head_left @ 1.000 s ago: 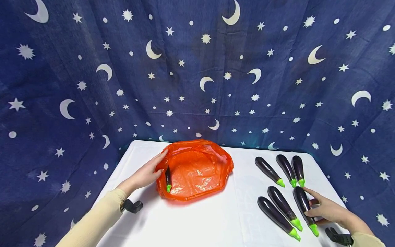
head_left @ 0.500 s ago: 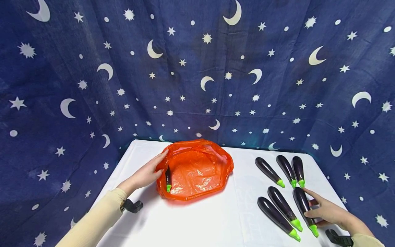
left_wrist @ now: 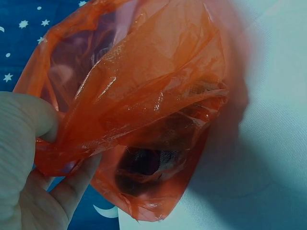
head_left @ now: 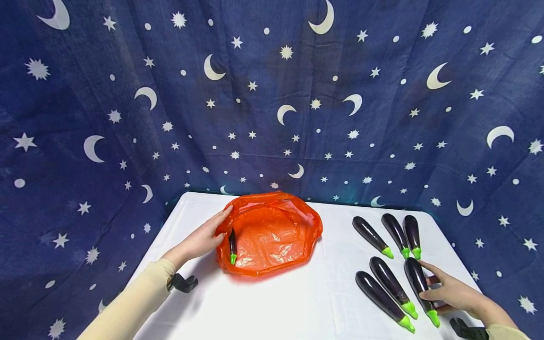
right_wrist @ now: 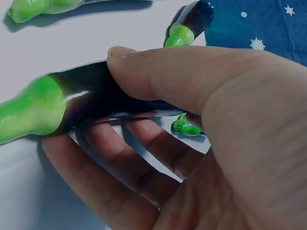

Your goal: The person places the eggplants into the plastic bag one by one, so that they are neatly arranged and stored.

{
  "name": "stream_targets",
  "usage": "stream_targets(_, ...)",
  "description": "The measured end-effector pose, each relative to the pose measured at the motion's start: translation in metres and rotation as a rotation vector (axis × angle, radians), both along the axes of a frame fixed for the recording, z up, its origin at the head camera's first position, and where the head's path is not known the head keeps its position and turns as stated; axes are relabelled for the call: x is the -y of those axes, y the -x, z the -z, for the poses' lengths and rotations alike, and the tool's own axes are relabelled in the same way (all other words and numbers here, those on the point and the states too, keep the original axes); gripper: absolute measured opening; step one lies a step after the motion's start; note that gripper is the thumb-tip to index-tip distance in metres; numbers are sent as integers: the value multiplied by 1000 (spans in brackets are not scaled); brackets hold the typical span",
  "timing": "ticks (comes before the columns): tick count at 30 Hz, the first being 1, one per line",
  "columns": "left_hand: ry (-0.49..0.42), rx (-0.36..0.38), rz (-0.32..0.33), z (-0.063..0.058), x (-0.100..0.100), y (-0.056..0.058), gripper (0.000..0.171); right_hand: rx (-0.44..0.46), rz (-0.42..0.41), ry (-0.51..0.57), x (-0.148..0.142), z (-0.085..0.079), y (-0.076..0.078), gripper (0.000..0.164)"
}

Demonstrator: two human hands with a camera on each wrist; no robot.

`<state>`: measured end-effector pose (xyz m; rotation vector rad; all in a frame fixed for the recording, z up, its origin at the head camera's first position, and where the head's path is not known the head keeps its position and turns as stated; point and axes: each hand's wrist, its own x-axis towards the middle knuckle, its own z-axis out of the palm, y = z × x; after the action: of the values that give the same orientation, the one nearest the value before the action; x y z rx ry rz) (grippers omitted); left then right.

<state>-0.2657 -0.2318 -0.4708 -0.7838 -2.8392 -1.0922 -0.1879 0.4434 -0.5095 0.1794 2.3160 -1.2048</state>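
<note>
My left hand [head_left: 207,237] pinches the left rim of an orange-red plastic bag [head_left: 272,236], thumb on one side and fingers on the other, as the left wrist view shows. The bag's mouth gapes toward me, and one dark eggplant [head_left: 232,246] with a green stem end lies inside at its left. On the right, my right hand [head_left: 454,291] grips another eggplant [right_wrist: 91,93]: the thumb lies over its top and the fingertips touch its underside. That eggplant lies at the near right of a group, its green end pointing toward me.
Two eggplants [head_left: 384,302] lie just left of the gripped one. Three more, including one at the far left [head_left: 371,236], form a row behind. The white-covered table [head_left: 272,311] runs back to a blue curtain [head_left: 272,118] with moons and stars.
</note>
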Motion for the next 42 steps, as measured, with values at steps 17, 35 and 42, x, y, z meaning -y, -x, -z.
stream_targets(17,-5,13,-1,-2,-1,-1,82,5,0,-7,2,-1,-2,96)
stream_targets(35,-2,17,-5,-2,-1,-1,82,-18,7,-23,-1,3,-2,95)
stream_targets(42,-4,17,0,-2,-2,-1,82,-43,0,-23,1,2,-4,94)
